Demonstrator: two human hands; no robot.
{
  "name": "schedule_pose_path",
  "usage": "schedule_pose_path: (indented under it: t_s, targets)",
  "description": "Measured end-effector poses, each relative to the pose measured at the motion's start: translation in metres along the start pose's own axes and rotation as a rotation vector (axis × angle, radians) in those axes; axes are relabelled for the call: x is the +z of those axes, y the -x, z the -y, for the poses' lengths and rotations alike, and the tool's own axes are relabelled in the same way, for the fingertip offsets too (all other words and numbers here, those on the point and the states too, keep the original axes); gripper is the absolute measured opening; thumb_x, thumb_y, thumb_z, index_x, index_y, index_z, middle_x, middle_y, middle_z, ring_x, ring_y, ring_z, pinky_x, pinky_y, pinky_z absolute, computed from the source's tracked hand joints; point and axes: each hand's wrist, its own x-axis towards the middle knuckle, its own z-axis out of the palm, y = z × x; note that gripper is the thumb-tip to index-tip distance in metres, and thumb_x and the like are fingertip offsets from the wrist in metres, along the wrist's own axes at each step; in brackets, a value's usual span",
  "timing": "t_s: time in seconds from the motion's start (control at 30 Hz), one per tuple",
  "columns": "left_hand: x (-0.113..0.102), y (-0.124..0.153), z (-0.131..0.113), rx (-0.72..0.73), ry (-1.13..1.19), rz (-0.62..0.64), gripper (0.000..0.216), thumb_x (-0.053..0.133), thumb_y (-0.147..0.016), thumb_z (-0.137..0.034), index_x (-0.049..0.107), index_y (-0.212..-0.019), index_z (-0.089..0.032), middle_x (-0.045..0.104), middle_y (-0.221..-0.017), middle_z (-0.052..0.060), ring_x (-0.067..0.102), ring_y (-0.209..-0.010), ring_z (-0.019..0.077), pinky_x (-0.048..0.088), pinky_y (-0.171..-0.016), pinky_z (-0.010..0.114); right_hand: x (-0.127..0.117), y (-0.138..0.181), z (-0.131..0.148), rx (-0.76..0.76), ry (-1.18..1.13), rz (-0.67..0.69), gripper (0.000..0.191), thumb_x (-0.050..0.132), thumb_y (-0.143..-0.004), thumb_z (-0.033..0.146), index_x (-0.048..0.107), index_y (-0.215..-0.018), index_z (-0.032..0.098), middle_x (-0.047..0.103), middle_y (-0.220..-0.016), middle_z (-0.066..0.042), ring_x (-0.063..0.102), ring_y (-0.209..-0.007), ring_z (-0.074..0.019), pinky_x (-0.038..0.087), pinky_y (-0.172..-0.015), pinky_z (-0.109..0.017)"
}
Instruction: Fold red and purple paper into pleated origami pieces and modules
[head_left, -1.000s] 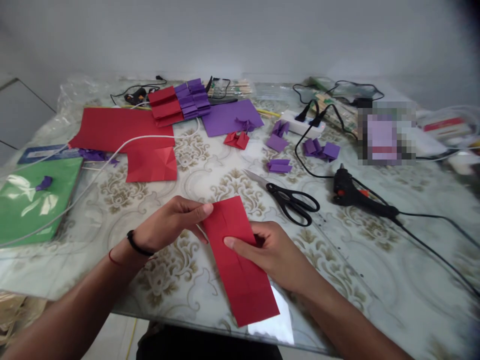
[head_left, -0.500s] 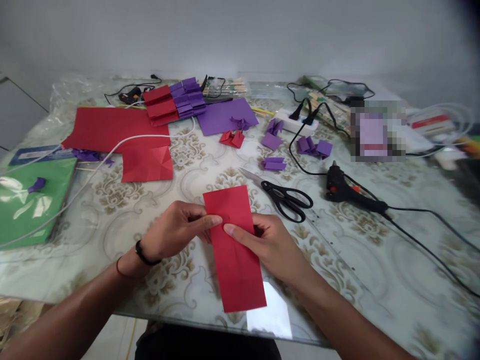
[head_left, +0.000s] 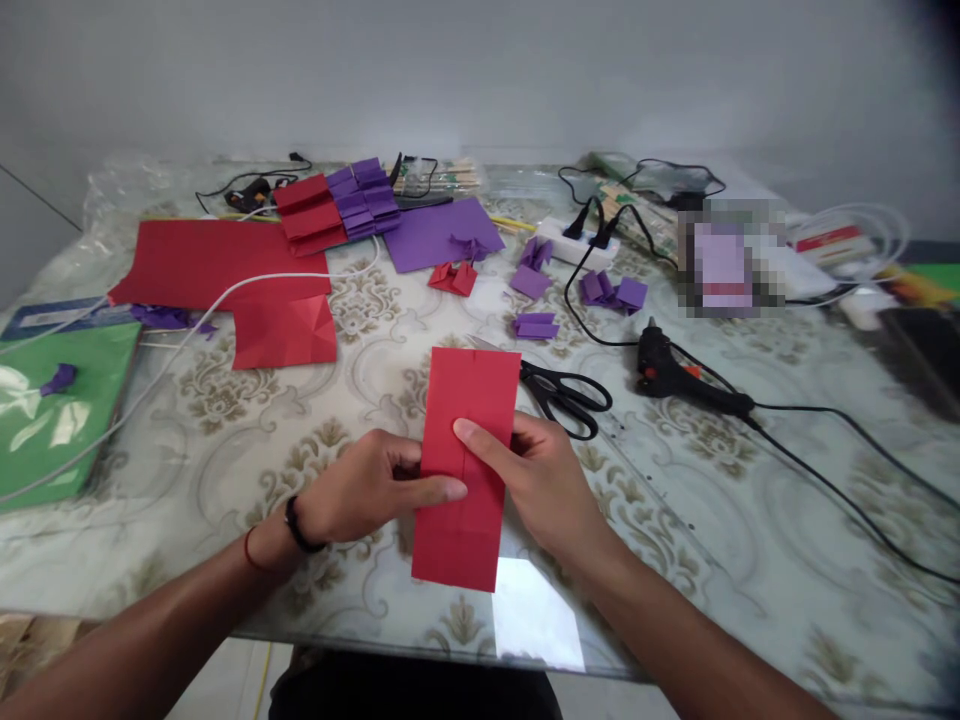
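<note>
Between both hands is a long folded strip of red paper [head_left: 457, 545], held up off the table near its front edge. A crease runs lengthwise down its middle. My left hand [head_left: 367, 487] pinches the strip's left edge, thumb on the front and fingers behind. Higher up, my right hand [head_left: 544, 480] grips the right edge the same way, its thumb lying close to the crease. The fingertips behind the paper are hidden. Black-handled scissors [head_left: 574, 395] lie just beyond my right hand, their blades partly covered by the strip.
A black glue gun [head_left: 686, 378] with its cord lies to the right. Folded purple paper pieces [head_left: 536, 326] and a red one [head_left: 453, 278] sit beyond the scissors. A white power strip [head_left: 577, 243] stands behind. Red sheets [head_left: 285, 332] and a green packet [head_left: 67, 430] are leftward.
The red strip has turned to lean the other way and moved slightly up. My left thumb has slid lower along it, below the right thumb. The view has shifted a little.
</note>
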Motion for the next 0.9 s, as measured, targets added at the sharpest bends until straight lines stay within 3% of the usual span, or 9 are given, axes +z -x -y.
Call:
schedule_pose_path:
  t_s: [0.13, 0.37, 0.57, 0.73, 0.9]
  targets:
    - [0.008, -0.002, 0.004, -0.046, 0.058, -0.030, 0.033, 0.072, -0.086, -0.045, 0.073, -0.077, -0.013, 0.070, -0.072, 0.002, 0.057, -0.061, 0.0122, 0.044, -0.056, 0.022, 0.000, -0.001, -0.002, -0.042, -0.029, -0.058, 0.031, 0.081, -0.085, 0.050, 0.076, -0.078, 0.020, 0.074, -0.075, 0.000, 0.061, -0.066, -0.0141, 0.049, -0.060, -0.026]
    - [0.009, -0.001, 0.007, -0.030, 0.094, -0.049, 0.031, 0.073, -0.085, -0.043, 0.075, -0.083, -0.012, 0.071, -0.076, 0.003, 0.061, -0.065, 0.0138, 0.048, -0.060, 0.024, -0.004, -0.004, -0.002, -0.045, -0.099, 0.013, 0.024, 0.085, -0.083, 0.044, 0.080, -0.084, 0.021, 0.079, -0.083, -0.001, 0.069, -0.072, -0.0161, 0.055, -0.065, -0.028]
    - [0.009, -0.001, 0.005, -0.077, 0.007, -0.010, 0.030, 0.076, -0.082, -0.040, 0.070, -0.069, -0.014, 0.062, -0.061, -0.003, 0.052, -0.054, 0.0090, 0.038, -0.051, 0.019, -0.008, -0.007, -0.003, -0.118, -0.174, -0.144, 0.018, 0.085, -0.084, 0.041, 0.082, -0.092, 0.025, 0.082, -0.095, -0.001, 0.073, -0.083, -0.0173, 0.059, -0.075, -0.031]
    - [0.005, -0.003, 0.006, -0.122, 0.099, 0.036, 0.023, 0.080, -0.080, -0.037, 0.078, -0.083, -0.015, 0.077, -0.075, 0.003, 0.070, -0.067, 0.0156, 0.052, -0.062, 0.023, -0.014, -0.016, 0.003, -0.147, -0.260, -0.274, 0.018, 0.089, -0.076, 0.038, 0.081, -0.084, 0.024, 0.081, -0.089, 0.000, 0.072, -0.081, -0.0177, 0.060, -0.077, -0.033]
    - [-0.024, 0.003, -0.004, 0.000, 0.103, -0.163, 0.026, 0.081, -0.081, -0.038, 0.073, -0.081, -0.014, 0.073, -0.073, 0.002, 0.064, -0.064, 0.0127, 0.044, -0.054, 0.019, -0.028, -0.023, 0.013, -0.121, -0.267, -0.311, 0.023, 0.091, -0.070, 0.037, 0.076, -0.082, 0.023, 0.080, -0.088, 0.001, 0.073, -0.082, -0.0183, 0.060, -0.078, -0.032]
